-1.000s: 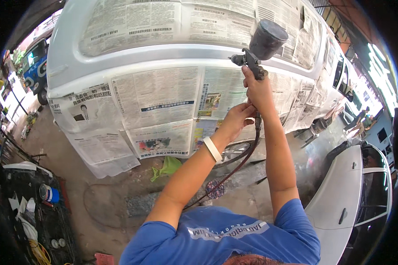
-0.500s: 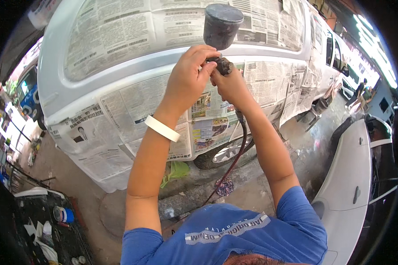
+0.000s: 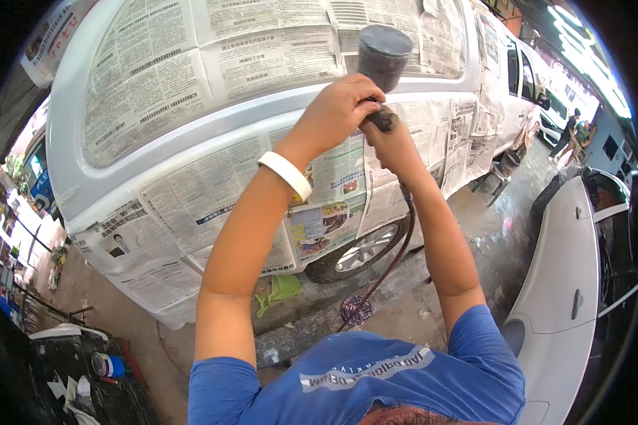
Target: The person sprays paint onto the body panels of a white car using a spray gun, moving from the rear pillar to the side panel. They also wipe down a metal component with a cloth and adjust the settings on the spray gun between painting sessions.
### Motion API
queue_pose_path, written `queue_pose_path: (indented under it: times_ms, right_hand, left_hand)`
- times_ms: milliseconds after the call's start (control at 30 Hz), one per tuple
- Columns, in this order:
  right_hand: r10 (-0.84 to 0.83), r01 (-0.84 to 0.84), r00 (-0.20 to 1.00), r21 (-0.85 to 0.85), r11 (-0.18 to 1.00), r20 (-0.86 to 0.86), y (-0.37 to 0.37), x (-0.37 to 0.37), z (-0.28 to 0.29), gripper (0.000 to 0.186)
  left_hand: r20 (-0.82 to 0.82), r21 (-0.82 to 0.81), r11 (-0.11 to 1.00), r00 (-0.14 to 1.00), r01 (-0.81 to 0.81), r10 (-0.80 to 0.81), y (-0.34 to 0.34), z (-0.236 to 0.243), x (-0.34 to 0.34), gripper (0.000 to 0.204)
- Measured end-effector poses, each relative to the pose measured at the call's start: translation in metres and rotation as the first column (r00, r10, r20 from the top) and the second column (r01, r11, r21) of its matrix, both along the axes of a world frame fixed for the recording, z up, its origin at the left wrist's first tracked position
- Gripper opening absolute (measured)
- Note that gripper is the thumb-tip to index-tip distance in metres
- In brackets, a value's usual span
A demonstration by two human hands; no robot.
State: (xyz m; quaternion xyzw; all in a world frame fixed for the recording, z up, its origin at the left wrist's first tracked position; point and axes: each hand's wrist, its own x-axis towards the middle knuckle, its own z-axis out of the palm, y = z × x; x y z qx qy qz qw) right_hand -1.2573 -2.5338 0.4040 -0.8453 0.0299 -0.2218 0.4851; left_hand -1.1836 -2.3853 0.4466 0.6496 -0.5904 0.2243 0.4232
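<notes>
A spray gun [image 3: 383, 119] with a dark grey paint cup [image 3: 384, 62] on top is held up in front of a silver-white van [image 3: 213, 122]. My right hand [image 3: 398, 150] wraps its handle, and a dark red hose [image 3: 394, 263] hangs down from there. My left hand [image 3: 333, 117], below a white wristband [image 3: 285, 175], has its fingers closed at the gun's body near the cup. Exactly what those fingertips grip is hidden. Newspaper sheets [image 3: 184, 195] cover the van's windows and lower side, leaving a bare painted band between them.
Under the van's side shows a wheel [image 3: 365, 249], with a green cloth [image 3: 279, 292] on the ground nearby. A white car [image 3: 556, 290] stands at right. At lower left, a black cluttered surface [image 3: 64, 347] bears a blue can [image 3: 108, 365]. People [image 3: 568, 134] stand far right.
Both hands and the spray gun have shifted to the right along the van and slightly down in view. The van appears farther left. Both hands still grip the gun.
</notes>
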Motion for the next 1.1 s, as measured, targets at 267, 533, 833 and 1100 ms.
queue_pose_path:
  times_ms: [267, 533, 833, 1100]
  right_hand:
    - [-0.11, 0.115, 0.983, -0.026, 0.993, 0.145, -0.037, -0.004, -0.005, 0.039]
    - [-0.088, 0.08, 0.992, 0.087, 0.993, 0.096, 0.036, 0.0, 0.015, 0.049]
    - [0.028, -0.029, 0.999, 0.025, 0.999, 0.046, 0.116, -0.011, 0.019, 0.046]
    - [0.08, -0.078, 0.996, -0.068, 0.995, 0.035, 0.17, -0.012, 0.021, 0.047]
  left_hand:
    - [-0.169, -0.292, 0.955, 0.981, 0.042, -0.095, -0.036, -0.047, -0.04, 0.03]
    - [-0.787, 0.067, 0.997, 0.616, 0.043, 0.026, 0.018, -0.371, -0.129, 0.06]
    - [-0.948, 0.148, 0.951, 0.312, 0.27, 0.058, 0.073, -0.471, -0.197, 0.114]
    - [-0.958, 0.109, 0.969, 0.283, 0.221, 0.043, 0.103, -0.497, -0.207, 0.118]
